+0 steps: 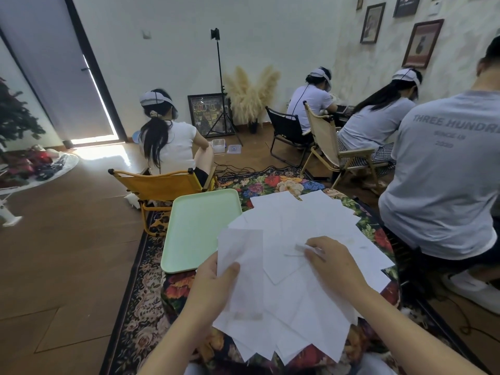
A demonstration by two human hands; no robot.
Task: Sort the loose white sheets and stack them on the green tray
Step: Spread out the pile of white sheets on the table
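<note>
Several loose white sheets (303, 220) lie fanned out over a table with a floral cloth (281, 182). A pale green tray (200, 226) sits at the table's left edge with nothing on it. My left hand (216, 280) grips a white sheet (240, 255), thumb on top, lifted slightly over the pile. My right hand (330, 255) rests on the middle of the pile, its fingertips pinching the raised corner of another sheet (300, 249).
A yellow folding chair (159, 185) with a seated person stands just beyond the tray. Another person in a grey shirt (443, 169) sits close on the right. A patterned rug (140, 280) and wooden floor lie to the left.
</note>
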